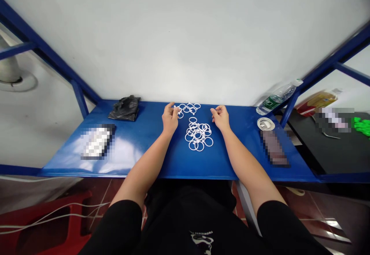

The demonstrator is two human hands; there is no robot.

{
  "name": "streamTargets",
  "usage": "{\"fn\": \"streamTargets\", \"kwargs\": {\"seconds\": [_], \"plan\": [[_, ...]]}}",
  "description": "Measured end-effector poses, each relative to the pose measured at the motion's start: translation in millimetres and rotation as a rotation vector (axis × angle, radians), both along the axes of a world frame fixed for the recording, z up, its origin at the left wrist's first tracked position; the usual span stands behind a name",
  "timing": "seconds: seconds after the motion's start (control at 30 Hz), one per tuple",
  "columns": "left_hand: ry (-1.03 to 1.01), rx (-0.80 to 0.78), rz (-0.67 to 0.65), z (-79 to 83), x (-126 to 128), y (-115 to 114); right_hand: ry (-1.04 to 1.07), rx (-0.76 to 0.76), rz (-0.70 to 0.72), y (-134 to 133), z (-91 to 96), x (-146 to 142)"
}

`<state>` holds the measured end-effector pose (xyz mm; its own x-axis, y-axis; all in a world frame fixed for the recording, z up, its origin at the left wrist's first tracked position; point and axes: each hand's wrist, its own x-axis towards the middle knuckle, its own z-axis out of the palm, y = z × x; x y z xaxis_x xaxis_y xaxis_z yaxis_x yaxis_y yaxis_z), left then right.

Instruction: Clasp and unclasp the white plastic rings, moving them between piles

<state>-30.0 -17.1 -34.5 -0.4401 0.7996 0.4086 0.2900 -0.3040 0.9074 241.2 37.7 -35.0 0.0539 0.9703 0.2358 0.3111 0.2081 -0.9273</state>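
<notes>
White plastic being handled at the middle of the blue bench [138, 151]. Pinching the left end of the row of rings [189, 108] with the left hand [171, 117], grip pressed together on that end ring, seemingly for keeping it flat in line with its neighbours. Holding the right hand [221, 117] just right of the row and just above the pile of rings [198, 133], fingers half curled, thumb near forefinger; not managing to tell whether that grip is pinching anything, the fingertips showing too small. Keeping the row far back, close under the white wall [185, 47], and the pile nearer the body, probably for keeping the laid-out rings apart from the loose ones. Reaching both forearms in over the front edge, framing the pile between them. Leaving bare blue top on either side of the hands: black bag [125, 108] lying well off at the far left, water bottle [277, 98] lying slantwise at the far right by the blue frame, round silvery thing [266, 124] just below it, all well apart from the rings. Finding little room behind the row before the wall, plenty toward the front edge.
</notes>
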Motion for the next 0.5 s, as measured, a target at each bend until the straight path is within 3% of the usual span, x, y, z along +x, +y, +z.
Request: {"fn": "streamTargets", "kwargs": {"seconds": [0.2, 0.5], "plan": [[0.076, -0.029, -0.051, -2.0, 2.6, -1.8, 0.085, -0.061, 0.076, 3.0, -1.3, -1.7], [0.120, -0.018, -0.022, 5.1, 3.5, -6.0, 0.176, 0.009, 0.088, 10.3, -7.8, -2.7]]}}
